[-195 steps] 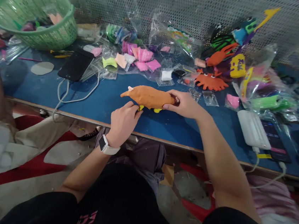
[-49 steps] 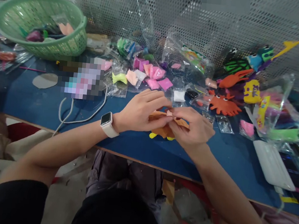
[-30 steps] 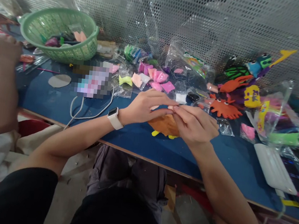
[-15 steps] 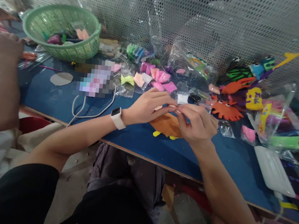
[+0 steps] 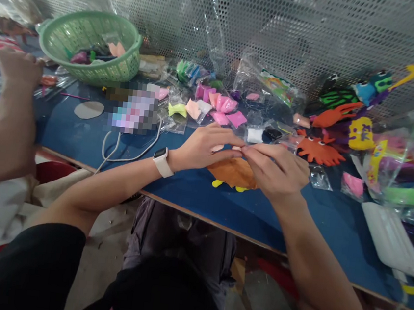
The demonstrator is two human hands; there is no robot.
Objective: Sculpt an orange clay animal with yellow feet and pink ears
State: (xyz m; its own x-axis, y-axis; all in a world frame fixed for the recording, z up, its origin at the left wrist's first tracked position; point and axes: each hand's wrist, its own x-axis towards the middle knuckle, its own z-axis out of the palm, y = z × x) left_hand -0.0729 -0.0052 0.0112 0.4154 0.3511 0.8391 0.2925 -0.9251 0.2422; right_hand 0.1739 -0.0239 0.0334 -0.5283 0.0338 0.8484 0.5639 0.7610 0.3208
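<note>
My left hand (image 5: pixel 209 148), with a pale-strapped watch (image 5: pixel 162 161) on the wrist, pinches a small pale pink piece of modelling clay (image 5: pixel 236 148) between thumb and forefinger. From the other side, the closed fingertips of my right hand (image 5: pixel 281 170) meet the same piece. A second pale bit (image 5: pixel 217 147) shows against the left palm. Below both hands lies a flat brown clay figure (image 5: pixel 233 171) with yellow feet (image 5: pixel 218 183) along its near edge. My right hand covers its right end.
Pink clay packets (image 5: pixel 225 105) lie behind the hands on the blue table (image 5: pixel 188 192). An orange clay crab (image 5: pixel 320 149) and a white power bank (image 5: pixel 392 238) are at right. At left are a green basket (image 5: pixel 90 66), a cable (image 5: pixel 128 158) and another person's arm (image 5: pixel 16 105).
My right fingertips have shifted slightly left and down around the pale clay, and more of the piece shows. The whole view has turned a little.
</note>
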